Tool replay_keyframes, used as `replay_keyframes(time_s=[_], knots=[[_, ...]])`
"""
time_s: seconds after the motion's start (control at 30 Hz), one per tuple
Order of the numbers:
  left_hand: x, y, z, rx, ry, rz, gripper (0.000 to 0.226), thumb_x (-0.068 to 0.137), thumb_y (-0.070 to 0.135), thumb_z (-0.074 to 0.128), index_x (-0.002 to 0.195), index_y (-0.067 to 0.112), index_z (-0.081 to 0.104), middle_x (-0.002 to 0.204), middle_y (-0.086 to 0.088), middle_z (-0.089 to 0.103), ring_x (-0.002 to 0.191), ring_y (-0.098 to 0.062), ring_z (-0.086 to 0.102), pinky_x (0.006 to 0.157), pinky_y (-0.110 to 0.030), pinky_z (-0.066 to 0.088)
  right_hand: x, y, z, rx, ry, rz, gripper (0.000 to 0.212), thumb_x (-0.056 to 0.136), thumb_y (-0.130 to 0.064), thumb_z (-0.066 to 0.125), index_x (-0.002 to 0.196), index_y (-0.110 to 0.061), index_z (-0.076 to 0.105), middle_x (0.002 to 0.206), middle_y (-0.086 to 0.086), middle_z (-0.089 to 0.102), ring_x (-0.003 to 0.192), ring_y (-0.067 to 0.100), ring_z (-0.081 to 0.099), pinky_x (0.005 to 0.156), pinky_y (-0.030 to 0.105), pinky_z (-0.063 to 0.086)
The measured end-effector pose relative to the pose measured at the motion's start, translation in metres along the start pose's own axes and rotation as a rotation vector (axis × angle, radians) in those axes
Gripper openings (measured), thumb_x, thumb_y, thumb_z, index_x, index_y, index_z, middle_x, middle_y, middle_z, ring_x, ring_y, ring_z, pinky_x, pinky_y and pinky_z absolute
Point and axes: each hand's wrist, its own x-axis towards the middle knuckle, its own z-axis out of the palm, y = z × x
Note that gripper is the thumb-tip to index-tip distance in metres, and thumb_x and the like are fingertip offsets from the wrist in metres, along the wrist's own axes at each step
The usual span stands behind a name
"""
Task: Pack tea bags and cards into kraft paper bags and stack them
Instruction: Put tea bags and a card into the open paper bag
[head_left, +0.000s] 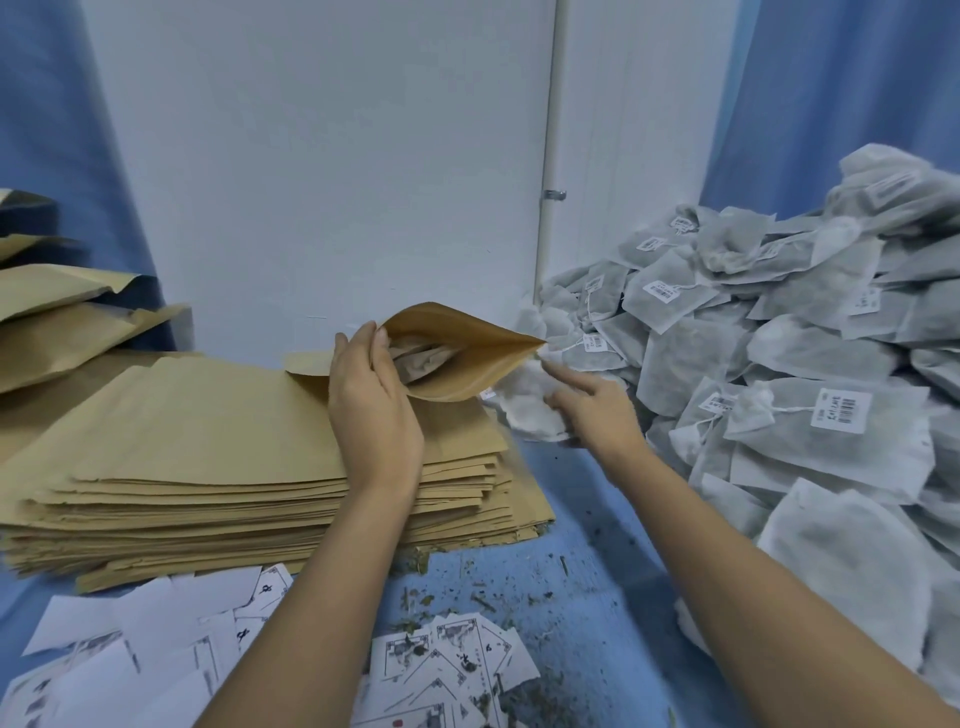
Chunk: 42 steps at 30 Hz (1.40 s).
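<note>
A brown kraft paper bag (467, 358) is held by the left hand (374, 395), its lip pinched so that the mouth gapes rightward above the flat stack of empty kraft bags (234, 447); pale tea bags are seen inside. A white mesh tea bag (524, 410) is gripped by the right hand (597, 415), index finger extended, just right of the mouth, presumably for insertion. The heap of grey tea bags (779, 364) lies at right, the printed white cards (441, 660) near.
</note>
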Motion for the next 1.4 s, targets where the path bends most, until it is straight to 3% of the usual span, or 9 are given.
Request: replay_keyframes(time_s=[0.2, 0.37, 0.47, 0.57, 0.7, 0.8, 0.93, 1.2, 1.4], knots=[[0.004, -0.006, -0.001, 0.036, -0.082, 0.031, 0.041, 0.102, 0.023, 0.032, 0.125, -0.002, 0.055, 0.127, -0.018, 0.057, 0.131, -0.035, 0.041, 0.106, -0.046, 0.035, -0.008, -0.046, -0.017, 0.391, -0.687, 0.164, 0.027, 0.087, -0.015, 0.053, 0.103, -0.016, 0.075, 0.107, 0.005, 0.069, 0.099, 0.017, 0.062, 0.079, 0.023, 0.052], [-0.011, -0.011, -0.002, 0.059, -0.11, 0.035, 0.041, 0.102, 0.025, 0.034, 0.134, 0.004, 0.049, 0.141, -0.008, 0.048, 0.143, -0.019, 0.023, 0.109, -0.018, 0.019, -0.01, -0.072, -0.001, 0.448, -0.348, 0.252, 0.015, 0.089, -0.004, 0.054, 0.089, 0.0, 0.069, 0.074, 0.007, 0.068, 0.062, 0.014, 0.068, 0.051, 0.021, 0.055], [-0.016, -0.009, -0.001, 0.066, -0.132, 0.052, 0.046, 0.101, 0.031, 0.032, 0.136, 0.006, 0.048, 0.143, -0.005, 0.046, 0.143, -0.015, 0.02, 0.106, -0.01, 0.014, -0.012, -0.075, 0.018, 0.298, -0.114, 0.176, 0.017, 0.089, -0.004, 0.059, 0.083, 0.01, 0.064, 0.075, 0.012, 0.056, 0.069, 0.022, 0.058, 0.075, 0.04, 0.057], [-0.022, -0.004, -0.001, 0.061, -0.121, 0.051, 0.049, 0.1, 0.035, 0.03, 0.135, 0.007, 0.049, 0.142, -0.005, 0.047, 0.144, -0.017, 0.02, 0.106, -0.011, 0.014, -0.019, -0.081, 0.038, 0.201, -0.048, 0.119, 0.033, 0.092, -0.012, 0.058, 0.061, -0.009, 0.048, 0.061, 0.005, 0.038, 0.063, 0.021, 0.042, 0.063, 0.033, 0.045], [-0.019, 0.001, -0.005, 0.057, -0.106, 0.048, 0.046, 0.101, 0.033, 0.03, 0.132, 0.007, 0.051, 0.139, -0.004, 0.05, 0.143, -0.02, 0.022, 0.107, -0.017, 0.018, -0.029, -0.1, 0.053, 0.544, -0.173, 0.221, 0.006, 0.093, -0.006, 0.056, 0.092, -0.003, 0.061, 0.087, 0.01, 0.064, 0.076, 0.02, 0.065, 0.067, 0.03, 0.056], [-0.016, -0.002, -0.009, 0.093, -0.151, 0.027, 0.049, 0.101, 0.036, 0.029, 0.137, 0.007, 0.047, 0.144, -0.005, 0.044, 0.144, -0.018, 0.02, 0.108, -0.018, 0.017, -0.028, -0.101, 0.058, 0.473, -0.029, 0.167, 0.033, 0.09, 0.0, 0.055, 0.122, -0.002, 0.058, 0.119, 0.013, 0.063, 0.11, 0.027, 0.06, 0.094, 0.042, 0.051], [-0.016, -0.003, -0.01, 0.102, -0.192, 0.003, 0.048, 0.102, 0.034, 0.028, 0.138, 0.008, 0.045, 0.145, -0.006, 0.043, 0.144, -0.02, 0.02, 0.113, -0.025, 0.019, -0.034, -0.094, 0.059, 0.153, 0.144, -0.062, 0.037, 0.084, -0.004, 0.054, 0.117, -0.019, 0.063, 0.099, -0.013, 0.059, 0.092, 0.0, 0.053, 0.081, 0.02, 0.046], [-0.041, 0.01, -0.005, 0.182, -0.17, 0.077, 0.068, 0.092, 0.051, 0.018, 0.137, 0.01, 0.048, 0.141, -0.005, 0.05, 0.138, -0.021, 0.033, 0.112, -0.037, 0.029, -0.006, -0.085, 0.084, 0.118, -0.018, 0.255, 0.022, 0.09, 0.0, 0.037, 0.109, -0.002, 0.047, 0.128, 0.016, 0.045, 0.117, 0.03, 0.048, 0.101, 0.041, 0.041], [-0.036, 0.0, -0.011, 0.175, -0.164, 0.03, 0.06, 0.095, 0.046, 0.023, 0.138, 0.011, 0.047, 0.143, -0.004, 0.047, 0.141, -0.02, 0.029, 0.113, -0.038, 0.027, -0.022, -0.092, 0.073, -0.218, -0.472, 0.069, 0.025, 0.092, -0.003, 0.04, 0.073, 0.002, 0.055, 0.08, 0.013, 0.049, 0.078, 0.024, 0.041, 0.076, 0.039, 0.036]])
